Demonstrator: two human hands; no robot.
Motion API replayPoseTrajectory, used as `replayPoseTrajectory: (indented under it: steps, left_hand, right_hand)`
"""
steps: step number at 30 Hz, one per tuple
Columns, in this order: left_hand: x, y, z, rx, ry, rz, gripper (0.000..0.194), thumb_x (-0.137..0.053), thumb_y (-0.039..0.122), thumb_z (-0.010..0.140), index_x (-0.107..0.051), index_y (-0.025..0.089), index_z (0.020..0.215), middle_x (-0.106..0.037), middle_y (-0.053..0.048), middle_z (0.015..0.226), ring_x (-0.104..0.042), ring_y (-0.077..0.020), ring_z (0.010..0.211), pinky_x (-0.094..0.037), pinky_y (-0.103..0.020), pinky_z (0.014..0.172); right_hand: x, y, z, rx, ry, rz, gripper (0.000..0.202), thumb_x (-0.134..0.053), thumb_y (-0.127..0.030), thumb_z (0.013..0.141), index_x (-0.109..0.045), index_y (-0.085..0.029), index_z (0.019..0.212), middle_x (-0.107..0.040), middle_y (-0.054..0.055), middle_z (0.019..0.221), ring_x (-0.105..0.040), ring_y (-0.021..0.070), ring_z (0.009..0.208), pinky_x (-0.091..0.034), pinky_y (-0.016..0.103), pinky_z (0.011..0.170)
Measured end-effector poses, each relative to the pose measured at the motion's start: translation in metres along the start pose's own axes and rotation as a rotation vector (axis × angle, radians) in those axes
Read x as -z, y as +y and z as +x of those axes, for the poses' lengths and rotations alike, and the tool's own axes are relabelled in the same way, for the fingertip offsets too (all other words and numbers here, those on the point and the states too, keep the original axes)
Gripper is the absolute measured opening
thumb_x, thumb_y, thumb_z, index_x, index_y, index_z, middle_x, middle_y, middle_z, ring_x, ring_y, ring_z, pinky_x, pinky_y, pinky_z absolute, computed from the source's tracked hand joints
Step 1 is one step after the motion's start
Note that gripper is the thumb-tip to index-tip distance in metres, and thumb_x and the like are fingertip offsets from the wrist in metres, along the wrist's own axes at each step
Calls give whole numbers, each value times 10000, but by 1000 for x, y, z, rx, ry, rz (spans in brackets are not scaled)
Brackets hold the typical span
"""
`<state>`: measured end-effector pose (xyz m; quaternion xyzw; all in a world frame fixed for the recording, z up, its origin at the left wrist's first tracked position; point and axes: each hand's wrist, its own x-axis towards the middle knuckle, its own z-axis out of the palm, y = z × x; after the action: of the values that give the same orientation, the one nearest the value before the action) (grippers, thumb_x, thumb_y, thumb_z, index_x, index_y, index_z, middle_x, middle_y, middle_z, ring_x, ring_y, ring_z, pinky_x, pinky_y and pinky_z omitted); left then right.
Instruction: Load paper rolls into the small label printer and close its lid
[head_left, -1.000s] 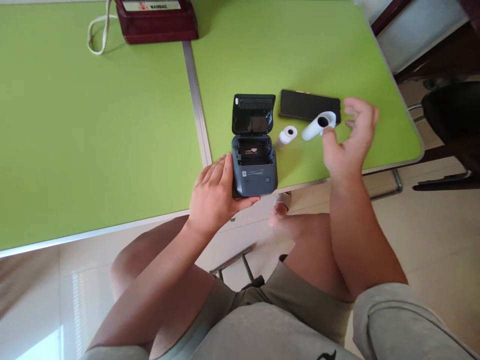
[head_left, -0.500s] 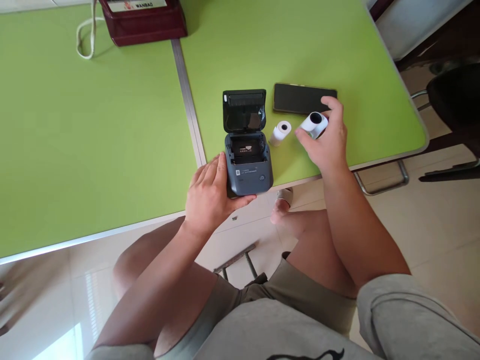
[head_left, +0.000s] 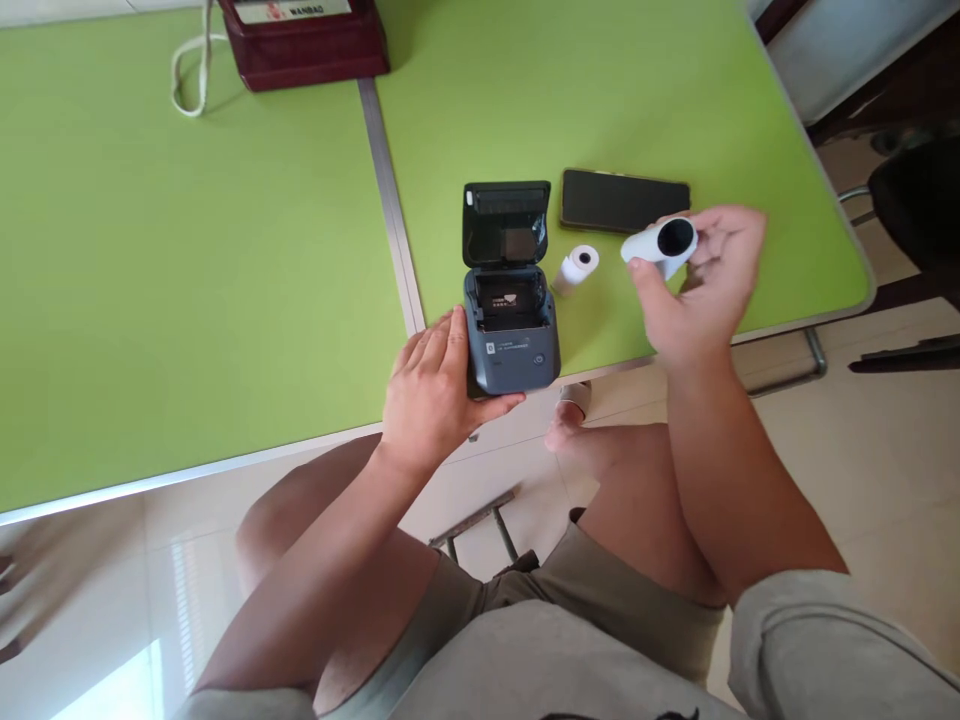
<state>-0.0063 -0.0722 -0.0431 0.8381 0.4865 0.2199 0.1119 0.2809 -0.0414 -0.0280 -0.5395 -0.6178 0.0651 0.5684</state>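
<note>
A dark blue-grey label printer (head_left: 516,362) stands near the table's front edge with its black lid (head_left: 506,225) raised. Its paper bay looks bare inside. My left hand (head_left: 431,395) grips the printer, fingers along its left side and thumb under its front edge. In my right hand (head_left: 701,290) is a white paper roll (head_left: 651,243) with a wide dark core, held above the table between thumb and fingers. A smaller white paper roll (head_left: 576,268) rests on the table between the printer and my right hand.
A black phone (head_left: 622,200) lies behind the rolls on the green table (head_left: 225,280). At the back left sits a dark red device (head_left: 307,50) with a white cord (head_left: 180,75). A metal strip (head_left: 390,200) crosses the tabletop. A dark chair (head_left: 919,210) stands at the right.
My right hand has lifted the larger paper roll and turned it, moving slightly right, so its core faces more toward me. My left hand stays on the printer. The whole view has shifted slightly.
</note>
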Motion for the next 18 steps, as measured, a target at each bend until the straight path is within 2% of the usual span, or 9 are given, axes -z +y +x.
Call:
replayPoseTrajectory:
  steps: [1,2,4,6,10,15,18]
  left_hand:
    - [0,0,0,0,0,-1,1160,-528,932,834,-417,70,1603,-649,-260,1470,-626,-406,1380,-501,-553,1165]
    - [0,1,0,-5,1,0,1153,-526,928,839,-422,65,1597,-649,-259,1471,-624,-402,1385,-502,-546,1167]
    - [1,1,-1,-18,8,8,1127,-507,915,863,-436,49,1581,-649,-259,1472,-622,-388,1395,-497,-526,1177]
    - [0,2,-1,-37,24,16,1095,-484,894,895,-450,25,1560,-652,-266,1467,-624,-375,1396,-492,-507,1187]
    - [0,2,-2,-59,40,35,1049,-473,849,936,-456,-8,1541,-658,-279,1449,-641,-366,1379,-490,-494,1190]
    - [0,2,-1,-42,15,27,1056,-527,849,910,-443,21,1561,-653,-270,1463,-635,-370,1387,-489,-499,1191]
    - [0,3,-1,-21,-10,16,1085,-564,862,878,-428,45,1578,-633,-271,1488,-621,-389,1399,-484,-530,1191]
  right_hand:
    - [-2,-15,1,84,10,16,342,-742,-281,864,-619,-350,1176,-716,64,1123,-716,279,996,-574,489,864]
    - [-6,-29,1,154,-47,14,345,-706,-258,882,-638,-348,1208,-731,71,1159,-718,286,1034,-575,492,866]
    - [-15,-52,1,233,-242,-13,352,-652,-207,891,-656,-327,1222,-760,74,1192,-731,297,1083,-584,513,909]
    - [-26,-65,2,225,-387,-41,377,-646,-186,873,-651,-312,1229,-781,70,1177,-745,301,1060,-593,523,921]
    - [-38,-64,7,105,-486,-152,274,-718,-252,830,-654,-314,1090,-797,40,1071,-741,298,956,-593,500,862]
    - [-41,-60,16,108,-589,-215,136,-713,-249,832,-665,-315,940,-805,10,963,-730,284,909,-555,477,866]
    - [-45,-60,15,104,-593,-207,138,-704,-202,829,-685,-315,905,-802,-5,905,-733,277,876,-529,485,887]
